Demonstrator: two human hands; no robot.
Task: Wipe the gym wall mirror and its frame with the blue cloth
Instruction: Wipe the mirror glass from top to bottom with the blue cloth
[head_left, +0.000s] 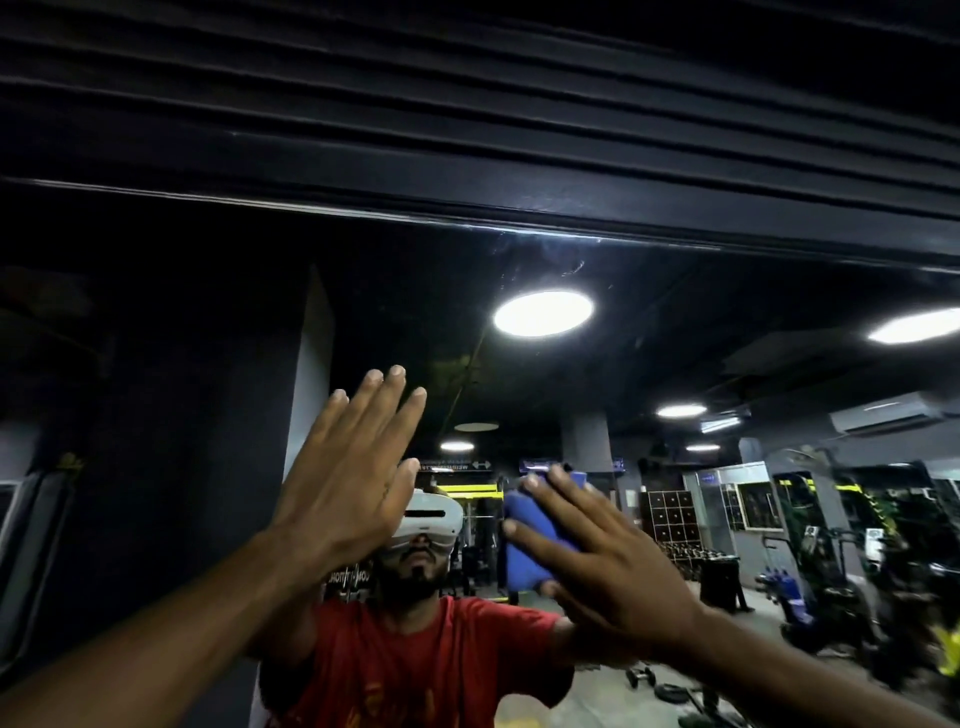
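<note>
Blue cloth (535, 540), black frame (467, 208) (red reflected shirt (415, 660)).

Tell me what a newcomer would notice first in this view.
Two raised hands fill the centre: the left hand spread flat, the right hand pressing the blue cloth against the mirror. Above them a bright round ceiling light glares in the reflection, under the dark frame.

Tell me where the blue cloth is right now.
In the head view, right of centre: the blue cloth lies flat against the mirror under the straight fingers of the right hand, just right of the raised left hand.
</note>
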